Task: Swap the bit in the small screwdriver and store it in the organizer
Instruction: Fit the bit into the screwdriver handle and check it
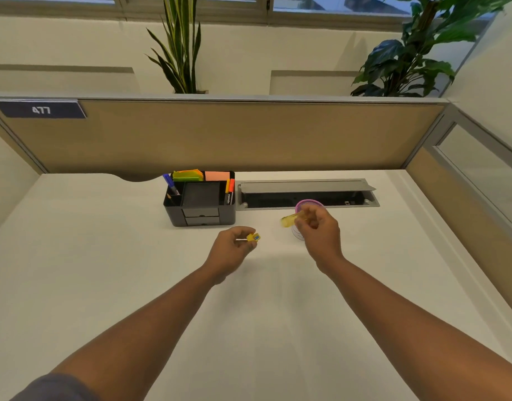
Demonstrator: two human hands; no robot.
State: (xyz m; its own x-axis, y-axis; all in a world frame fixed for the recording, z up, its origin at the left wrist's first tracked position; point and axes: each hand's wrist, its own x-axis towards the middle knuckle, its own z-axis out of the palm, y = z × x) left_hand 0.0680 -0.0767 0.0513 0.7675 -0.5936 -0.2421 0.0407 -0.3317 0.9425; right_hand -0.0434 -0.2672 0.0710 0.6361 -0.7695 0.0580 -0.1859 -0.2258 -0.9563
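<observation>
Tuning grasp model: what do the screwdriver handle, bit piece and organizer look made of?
Screwdriver handle, in the right hand: translucent yellow plastic, glossy; light passes through it.
Bit piece, in the left hand: yellow plastic collar, thin pale shaft, probably metal; too small to be sure.
Organizer: opaque black plastic, matte, moulded walls.
</observation>
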